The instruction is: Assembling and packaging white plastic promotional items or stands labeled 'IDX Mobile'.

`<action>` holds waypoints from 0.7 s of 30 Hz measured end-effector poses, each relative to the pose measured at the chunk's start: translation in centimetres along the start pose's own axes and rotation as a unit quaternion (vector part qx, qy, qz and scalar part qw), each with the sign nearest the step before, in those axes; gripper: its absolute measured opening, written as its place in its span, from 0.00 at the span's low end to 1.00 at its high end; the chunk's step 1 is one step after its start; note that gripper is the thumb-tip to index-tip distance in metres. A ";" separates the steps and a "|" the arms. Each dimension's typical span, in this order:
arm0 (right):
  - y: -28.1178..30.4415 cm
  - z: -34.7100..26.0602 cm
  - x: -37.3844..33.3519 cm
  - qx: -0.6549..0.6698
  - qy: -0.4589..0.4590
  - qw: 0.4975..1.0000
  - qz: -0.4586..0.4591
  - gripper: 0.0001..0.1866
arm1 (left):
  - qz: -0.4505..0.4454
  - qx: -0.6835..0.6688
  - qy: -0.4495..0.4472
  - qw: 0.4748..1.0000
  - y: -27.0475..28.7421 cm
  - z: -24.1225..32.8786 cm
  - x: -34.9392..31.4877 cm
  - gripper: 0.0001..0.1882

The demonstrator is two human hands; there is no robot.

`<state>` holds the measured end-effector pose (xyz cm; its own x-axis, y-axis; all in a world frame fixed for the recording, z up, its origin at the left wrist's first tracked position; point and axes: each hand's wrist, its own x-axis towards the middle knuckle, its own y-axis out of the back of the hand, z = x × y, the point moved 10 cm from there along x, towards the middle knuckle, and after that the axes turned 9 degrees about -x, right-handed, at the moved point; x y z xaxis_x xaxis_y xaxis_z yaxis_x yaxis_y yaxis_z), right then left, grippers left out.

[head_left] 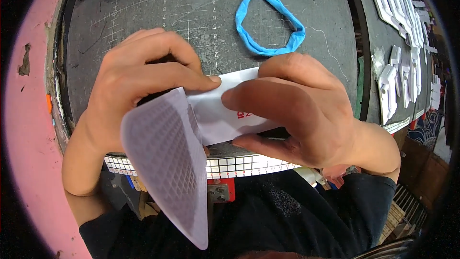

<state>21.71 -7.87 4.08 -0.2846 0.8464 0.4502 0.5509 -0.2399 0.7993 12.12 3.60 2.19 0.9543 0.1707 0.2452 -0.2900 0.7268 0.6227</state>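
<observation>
**Gripping a smooth white panel (215, 120) and a latticed translucent pad (163, 163) above a dark cutting mat (191, 5)**

Curls the left hand (139, 76) in a close grip at the panel's left end, with one fingertip on the upper edge. Pinches the panel's right part in the right hand (316, 108), with one digit across the face near a red printed mark (243, 114) and another at the near edge. Tilts the curved pad up in front of the left wrist, perhaps as one piece with the panel, though hard to tell at the shaded meeting edge.

Works over grid lines, with a looped blue cloth strip (241, 19) beyond the hands and a white ruled strip (230, 168) along the near edge. Wears a black shirt (268, 216). Has rows of white plastic parts (389, 88) to the right and a worn pink surface (38, 115) to the left.
</observation>
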 end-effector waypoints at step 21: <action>0.1 0.3 0.1 0.005 -0.012 1.000 0.003 0.36 | 0.014 -0.011 0.020 1.000 0.0 -0.1 -0.3 0.24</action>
<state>21.98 -7.67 4.06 -0.2633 0.8561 0.4447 0.5599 -0.2398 0.7931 11.85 3.64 2.01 0.9482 0.2170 0.2319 -0.3150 0.7356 0.5997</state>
